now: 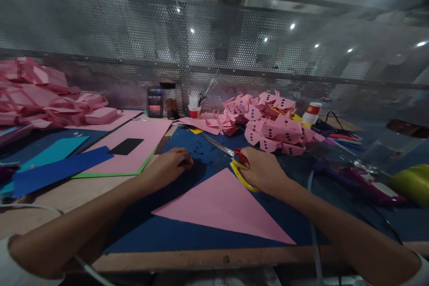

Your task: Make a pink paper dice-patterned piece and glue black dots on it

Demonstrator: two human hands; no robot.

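My right hand (264,170) grips a pair of scissors (246,178) by their yellow and red handles; the metal blades point away to the upper left over the blue mat. In front of me a pink paper triangle (217,210) lies flat, one corner close under the scissor handles. My left hand (170,165) is closed above the mat, left of the triangle, with thumb and fingers curled together. Whatever may be between those fingers is hidden. Small dark cut pieces (199,145) lie scattered on the mat just beyond that hand.
Dotted folded pink paper shapes (275,125) are heaped at the back right, plain pink ones (50,98) at the far left. Blue strips (63,167), a black piece (126,146) and pink sheets (147,138) lie left. A purple tool (372,185) and white cable (313,228) are right.
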